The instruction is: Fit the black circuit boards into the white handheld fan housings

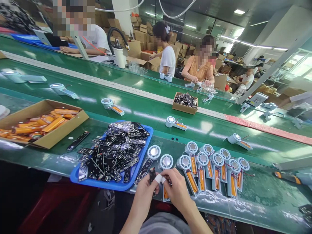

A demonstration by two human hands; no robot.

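Note:
My left hand (143, 194) is closed on a narrow black circuit board (152, 175), held upright between thumb and fingers. My right hand (177, 190) pinches close beside it, fingertips meeting the left thumb; whatever lies in that pinch is hidden. White covers wrap the thumb tips. Beneath the hands lies a light-blue handheld fan (166, 161), its handle partly hidden, with some orange showing. Left of it, another fan (154, 152) has a black board along its handle. A blue tray (150, 138) heaped with black circuit boards (114, 152) stands to the left.
Several open fans (216, 160) with orange batteries and thin wires lie at right. A cardboard box (62, 135) holds orange batteries. Fans lie spaced along the green conveyor belt (141, 122). A power tool (290, 177) lies far right. Co-workers sit across the belt.

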